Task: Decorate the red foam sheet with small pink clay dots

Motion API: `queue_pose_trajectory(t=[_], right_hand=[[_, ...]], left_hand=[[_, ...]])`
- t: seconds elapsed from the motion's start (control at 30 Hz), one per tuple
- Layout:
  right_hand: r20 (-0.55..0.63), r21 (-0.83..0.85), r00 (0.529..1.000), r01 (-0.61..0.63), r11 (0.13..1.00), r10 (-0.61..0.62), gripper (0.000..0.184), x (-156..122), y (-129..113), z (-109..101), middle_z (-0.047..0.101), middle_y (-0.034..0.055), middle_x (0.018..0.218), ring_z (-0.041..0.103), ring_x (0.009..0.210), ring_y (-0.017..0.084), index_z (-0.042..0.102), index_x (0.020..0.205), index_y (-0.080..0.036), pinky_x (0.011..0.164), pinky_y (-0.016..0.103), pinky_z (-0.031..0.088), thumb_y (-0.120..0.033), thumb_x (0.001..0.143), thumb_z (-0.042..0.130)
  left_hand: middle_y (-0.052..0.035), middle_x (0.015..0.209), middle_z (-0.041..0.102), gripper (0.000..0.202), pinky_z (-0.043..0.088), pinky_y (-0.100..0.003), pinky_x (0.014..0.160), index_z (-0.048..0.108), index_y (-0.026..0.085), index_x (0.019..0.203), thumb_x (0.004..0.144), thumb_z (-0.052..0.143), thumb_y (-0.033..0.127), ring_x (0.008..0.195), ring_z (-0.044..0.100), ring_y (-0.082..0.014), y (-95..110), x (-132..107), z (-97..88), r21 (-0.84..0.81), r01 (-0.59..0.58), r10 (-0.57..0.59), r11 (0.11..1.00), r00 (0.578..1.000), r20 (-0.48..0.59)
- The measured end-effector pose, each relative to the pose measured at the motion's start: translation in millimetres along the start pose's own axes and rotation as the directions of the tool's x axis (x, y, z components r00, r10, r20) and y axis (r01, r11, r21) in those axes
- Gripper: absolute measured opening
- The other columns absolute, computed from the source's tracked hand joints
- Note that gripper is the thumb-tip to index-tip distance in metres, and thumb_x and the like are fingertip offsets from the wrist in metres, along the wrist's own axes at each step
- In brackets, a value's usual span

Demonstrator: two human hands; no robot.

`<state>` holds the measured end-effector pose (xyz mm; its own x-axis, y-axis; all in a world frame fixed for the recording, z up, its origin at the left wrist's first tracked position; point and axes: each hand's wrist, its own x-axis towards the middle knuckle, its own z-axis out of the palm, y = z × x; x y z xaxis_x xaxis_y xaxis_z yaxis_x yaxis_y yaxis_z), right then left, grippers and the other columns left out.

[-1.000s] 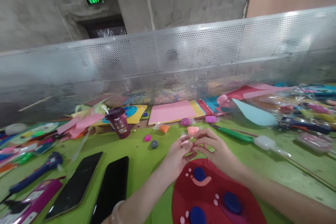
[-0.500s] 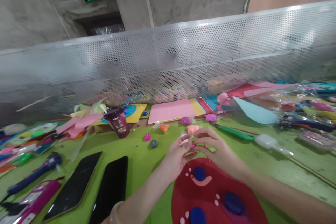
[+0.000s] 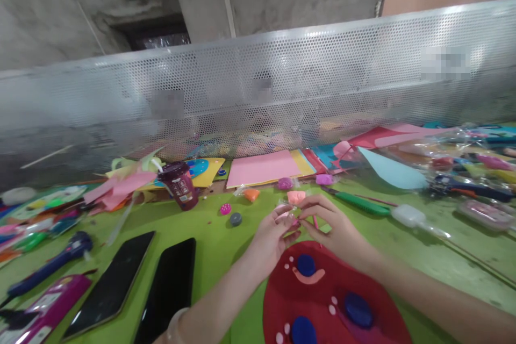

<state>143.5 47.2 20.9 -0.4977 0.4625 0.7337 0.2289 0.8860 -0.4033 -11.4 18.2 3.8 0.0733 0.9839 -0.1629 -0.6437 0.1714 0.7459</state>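
Note:
My left hand [image 3: 271, 239] and my right hand [image 3: 332, 228] meet fingertip to fingertip just above the far edge of a dark red cut-out [image 3: 290, 295]. Both pinch a small pink bit [image 3: 291, 219] between thumb and fingers; I cannot make out what it is. The red cut-out lies on the green table [image 3: 213, 242] and carries blue clay blobs [image 3: 306, 264], a pink curved strip and small white dots. A lump of pink clay [image 3: 296, 196] in clear wrap sits just beyond my fingers.
Two black phones [image 3: 167, 287] lie at the left, beside a blue tool [image 3: 48, 266]. A dark maroon cup [image 3: 179, 185], pink paper sheets [image 3: 262, 168], a green-handled knife [image 3: 357, 204] and bagged craft supplies [image 3: 463, 166] crowd the table's back. A perforated metal screen [image 3: 282, 86] closes off the far side.
My hands have stayed together in the same pinch with only slight finger movement. The view has tilted down a little.

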Motion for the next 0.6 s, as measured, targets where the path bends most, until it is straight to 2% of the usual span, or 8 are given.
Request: queue_pose_trajectory(t=[0.2, 0.4, 0.6], right_hand=[[0.011, -0.027, 1.000, 0.022, 0.999, -0.022, 0.016, -1.7, 0.5, -0.7, 0.057, 0.0086, 0.101, 0.058, 0.099, 0.018, 0.061, 0.098, -0.022, 0.084, 0.033, 0.052, -0.016, 0.085, 0.055], [-0.014, -0.054, 0.999, 0.043, 0.998, -0.044, 0.013, -1.6, -0.8, -0.9, 0.058, 0.0088, 0.097, 0.060, 0.093, 0.019, 0.063, 0.088, -0.021, 0.081, 0.032, 0.053, -0.015, 0.087, 0.052], [-0.037, -0.055, 0.998, 0.055, 0.997, -0.057, 0.012, -0.2, -1.4, -1.1, 0.059, 0.0079, 0.095, 0.061, 0.092, 0.018, 0.062, 0.089, -0.022, 0.080, 0.032, 0.054, -0.015, 0.086, 0.053]], left_hand=[[0.0009, 0.068, 0.062, 0.038, 0.052, -0.023, 0.060, 0.057, 0.015, 0.090, 0.060, 0.081, 0.017, 0.058, 0.060, -0.0095, 0.2, -1.5, -0.9, 0.000, -0.003, 0.003, 1.000, 1.000, 0.011], [-0.0004, 0.072, 0.064, 0.039, 0.052, -0.024, 0.062, 0.057, 0.015, 0.091, 0.060, 0.081, 0.021, 0.062, 0.061, -0.0106, -1.9, -0.2, -3.1, 0.009, -0.013, 0.012, 1.000, 1.000, 0.029], [0.0001, 0.070, 0.064, 0.040, 0.051, -0.024, 0.062, 0.057, 0.015, 0.090, 0.059, 0.082, 0.021, 0.060, 0.060, -0.0098, -1.5, 0.0, -3.3, 0.013, -0.012, 0.011, 1.000, 1.000, 0.024]])
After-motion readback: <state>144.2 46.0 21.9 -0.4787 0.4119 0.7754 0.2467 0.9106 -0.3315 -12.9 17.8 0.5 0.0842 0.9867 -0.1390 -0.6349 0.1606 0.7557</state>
